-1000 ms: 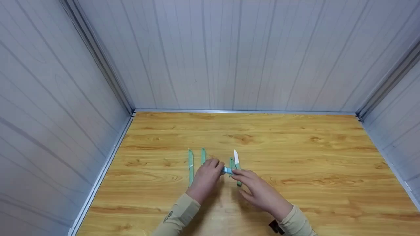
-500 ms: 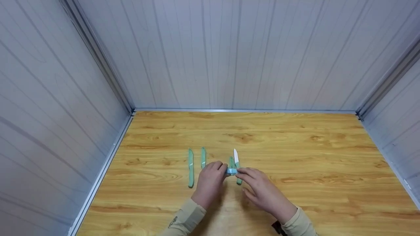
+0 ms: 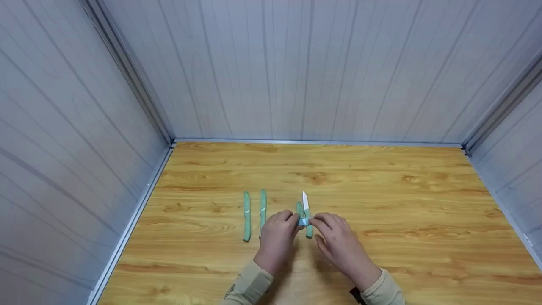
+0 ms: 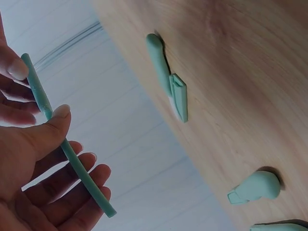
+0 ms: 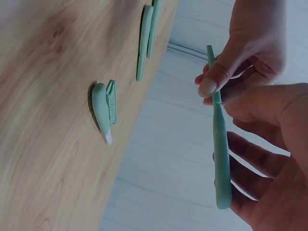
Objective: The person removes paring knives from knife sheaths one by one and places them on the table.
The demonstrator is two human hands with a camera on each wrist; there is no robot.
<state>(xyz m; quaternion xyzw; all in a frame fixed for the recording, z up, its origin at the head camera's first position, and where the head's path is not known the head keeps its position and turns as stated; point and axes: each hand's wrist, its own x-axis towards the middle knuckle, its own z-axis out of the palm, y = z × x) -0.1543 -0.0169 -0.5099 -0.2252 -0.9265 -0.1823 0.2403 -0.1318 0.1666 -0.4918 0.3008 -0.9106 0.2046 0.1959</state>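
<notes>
- Nearest us are the beige left sleeve [image 3: 250, 284] and right sleeve [image 3: 383, 289], with a small dark object [image 3: 356, 295] at the right cuff.
- Just past them we see the left hand [image 3: 277, 241], its fingers and thumb closed on the sheath half of the held paring knife [image 5: 222, 159]; the thumb lies across it and the fingers spread behind it.
- The right hand [image 3: 343, 245] has its thumb and fingers closed on the handle half, the lower fingers loosely bent behind it.
- We find the held paring knife up between the two hands, above the desk [image 3: 381, 203] and apart from it. Its long axis runs side to side, the rounded handle end pointing to the person's right and the narrow sheath end to the left.
- On the desk, past the held knife, we see the bare paring knife [image 3: 305, 203] lying with its long axis away from the person, the white blade pointing to the far wall and the green handle nearer.
- The loose sheath [image 3: 300, 209] lies just left of it, nearly parallel; we cannot tell whether the two touch.
- Left of these, two green sheathed knives, the inner knife [image 3: 263, 203] and the outer knife [image 3: 247, 216], lie near each other and roughly parallel, sheath ends pointing away from us.
- Farthest off, we see the pale, grain-patterned far wall [image 3: 288, 72] standing behind the desk.
</notes>
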